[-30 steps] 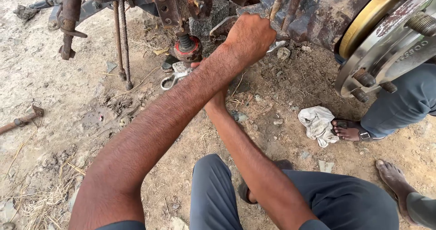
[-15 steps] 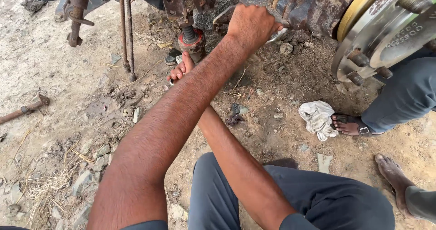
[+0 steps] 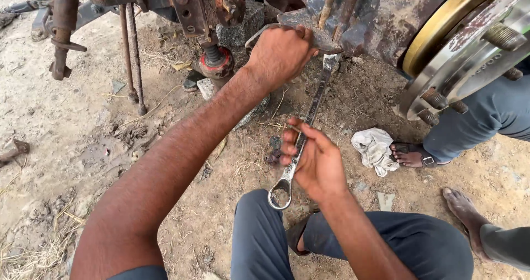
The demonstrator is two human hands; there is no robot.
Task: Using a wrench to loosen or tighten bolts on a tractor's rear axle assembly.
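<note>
I see the right hand (image 3: 317, 164) gripping a long spanner (image 3: 305, 131) at its lower half, fingers curled round the shank, thumb laid along it. Spanner: bright steel, slim, ring end at the bottom hanging free just over my knee (image 3: 259, 230); top end runs up under the rusty chassis (image 3: 381, 20), where I cannot tell what it seats on. It stands steeply tilted, near upright.

Left hand (image 3: 280, 53) is closed over a flat rusty metal piece (image 3: 309, 28) at the chassis underside, fingers wrapped tight, just beside the spanner's top end.

Surroundings: bare dirt ground (image 3: 83, 147); wheel hub (image 3: 469, 48) with studs at upper right; white rag (image 3: 375, 147) lying right of the spanner, near another person's sandalled foot (image 3: 411, 156); a second bare foot (image 3: 464, 214) further down right
</note>
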